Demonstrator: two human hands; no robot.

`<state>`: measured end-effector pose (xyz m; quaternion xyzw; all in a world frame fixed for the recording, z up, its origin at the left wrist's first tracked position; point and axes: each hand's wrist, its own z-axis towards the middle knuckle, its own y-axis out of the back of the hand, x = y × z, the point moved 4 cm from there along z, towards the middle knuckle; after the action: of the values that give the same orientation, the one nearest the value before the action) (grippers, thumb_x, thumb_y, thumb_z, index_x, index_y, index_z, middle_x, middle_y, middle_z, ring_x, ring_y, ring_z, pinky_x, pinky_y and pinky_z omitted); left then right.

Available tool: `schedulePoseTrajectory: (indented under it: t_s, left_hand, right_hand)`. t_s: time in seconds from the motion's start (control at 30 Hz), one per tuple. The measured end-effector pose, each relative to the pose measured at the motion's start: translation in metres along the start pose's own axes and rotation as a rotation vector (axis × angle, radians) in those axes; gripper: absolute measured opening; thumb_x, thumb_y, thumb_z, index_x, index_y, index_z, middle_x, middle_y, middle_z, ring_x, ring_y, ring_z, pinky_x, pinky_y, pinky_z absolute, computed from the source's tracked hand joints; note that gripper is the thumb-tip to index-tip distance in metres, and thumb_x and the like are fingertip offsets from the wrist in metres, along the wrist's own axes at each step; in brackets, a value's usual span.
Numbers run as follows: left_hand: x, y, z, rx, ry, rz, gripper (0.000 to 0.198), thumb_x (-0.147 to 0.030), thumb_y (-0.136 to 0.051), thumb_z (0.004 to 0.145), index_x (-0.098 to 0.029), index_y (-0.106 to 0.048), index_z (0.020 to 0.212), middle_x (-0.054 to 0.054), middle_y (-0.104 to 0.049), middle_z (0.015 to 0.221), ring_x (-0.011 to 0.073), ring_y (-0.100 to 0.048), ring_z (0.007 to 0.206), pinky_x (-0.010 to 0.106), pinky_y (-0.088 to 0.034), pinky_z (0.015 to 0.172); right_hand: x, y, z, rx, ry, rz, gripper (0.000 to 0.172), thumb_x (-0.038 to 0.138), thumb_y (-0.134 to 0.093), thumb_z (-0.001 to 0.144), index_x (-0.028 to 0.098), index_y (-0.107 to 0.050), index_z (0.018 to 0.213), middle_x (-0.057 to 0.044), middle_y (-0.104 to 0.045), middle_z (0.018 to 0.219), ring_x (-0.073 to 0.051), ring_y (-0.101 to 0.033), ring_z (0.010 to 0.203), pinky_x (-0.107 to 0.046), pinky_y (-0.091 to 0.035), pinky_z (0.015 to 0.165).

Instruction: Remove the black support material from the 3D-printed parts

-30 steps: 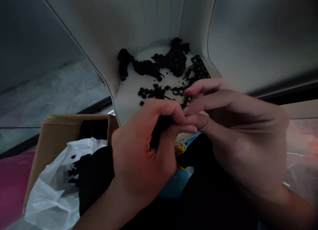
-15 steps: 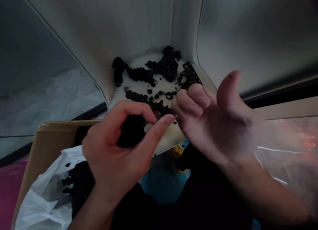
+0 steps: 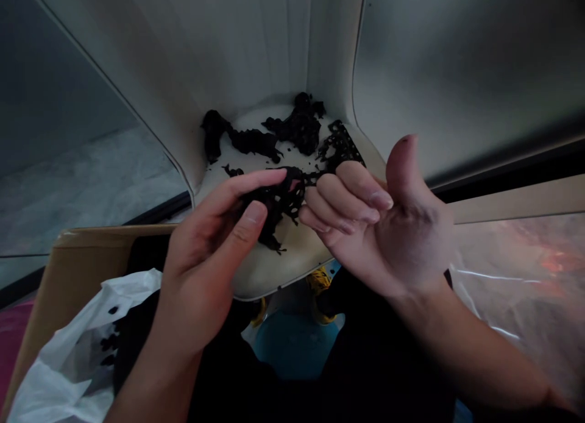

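My left hand [image 3: 205,252] is shut on a torn piece of black mesh [image 3: 274,200], which hangs over a white moulded seat [image 3: 269,277]. My right hand [image 3: 379,228] is just to the right of that piece, its fingers curled and thumb raised. Nothing shows in its fingers, though a thin black strand runs behind them. Further clumps of crumbling black material [image 3: 297,127] lie at the back of the seat, along with a black perforated strip [image 3: 340,145] and scattered crumbs.
A curved white seat back [image 3: 247,45] rises behind the seat. At lower left, a cardboard box [image 3: 91,246] holds black cloth and a white plastic bag [image 3: 59,344]. A blue round object [image 3: 295,344] and yellow item [image 3: 317,283] sit below the seat.
My hands have drawn apart from their pinch. The left hand has moved left with a larger piece of black mesh, and the right hand has turned, raising its thumb.
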<state>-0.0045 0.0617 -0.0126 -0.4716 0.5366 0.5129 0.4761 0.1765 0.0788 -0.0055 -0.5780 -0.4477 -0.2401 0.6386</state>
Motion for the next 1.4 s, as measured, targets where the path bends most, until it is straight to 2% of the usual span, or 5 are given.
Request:
schedulePoseTrajectory:
  t_s: [0.7,0.87,1.03,1.17,1.4]
  left_hand:
    - [0.005,-0.004,0.000,-0.101,-0.062,-0.158,0.037,-0.025,-0.095,0.090,-0.034,-0.080,0.123,-0.001,-0.083,0.111,0.0235,-0.084,0.108,0.036,-0.071,0.094]
    - [0.010,0.000,0.002,-0.122,-0.074,-0.184,0.034,-0.027,-0.095,0.092,-0.035,-0.083,0.123,-0.001,-0.083,0.110,0.0213,-0.083,0.108,0.035,-0.071,0.099]
    - [0.025,0.004,0.008,-0.167,-0.115,-0.112,0.034,-0.037,-0.090,0.097,-0.033,-0.083,0.130,0.002,-0.079,0.111,0.0209,-0.083,0.103,0.032,-0.072,0.088]
    - [0.028,-0.002,0.010,-0.147,-0.113,-0.181,0.030,-0.033,-0.092,0.096,-0.034,-0.081,0.124,-0.002,-0.079,0.101,0.0219,-0.086,0.105,0.034,-0.073,0.094]
    - [0.027,-0.009,0.010,-0.176,-0.104,-0.138,0.027,-0.042,-0.084,0.102,-0.028,-0.073,0.122,0.002,-0.085,0.112,0.0254,-0.085,0.119,0.039,-0.073,0.099]
  right_hand:
    - [0.002,-0.005,0.004,0.127,0.079,-0.109,0.065,0.058,-0.043,0.117,0.028,-0.026,0.062,0.004,-0.020,0.058,-0.019,-0.030,0.057,-0.035,-0.044,0.056]
    - [-0.001,0.003,0.003,0.158,0.057,-0.008,0.032,0.033,-0.066,0.106,0.026,-0.065,0.075,0.003,-0.040,0.063,-0.017,-0.038,0.060,-0.033,-0.047,0.063]
    - [0.000,0.013,-0.002,-0.025,0.172,-0.439,0.040,0.004,-0.060,0.093,0.025,-0.088,0.114,-0.003,-0.079,0.103,-0.021,-0.071,0.101,-0.035,-0.057,0.093]
    - [-0.002,0.010,-0.006,-0.140,0.254,-0.720,0.006,0.029,-0.078,0.103,0.025,-0.080,0.099,-0.002,-0.075,0.097,-0.020,-0.068,0.091,-0.035,-0.057,0.085]
    - [-0.008,0.003,-0.004,-0.151,0.289,-0.829,0.024,0.032,-0.098,0.088,0.024,-0.076,0.091,0.001,-0.074,0.088,-0.018,-0.065,0.083,-0.035,-0.056,0.080]
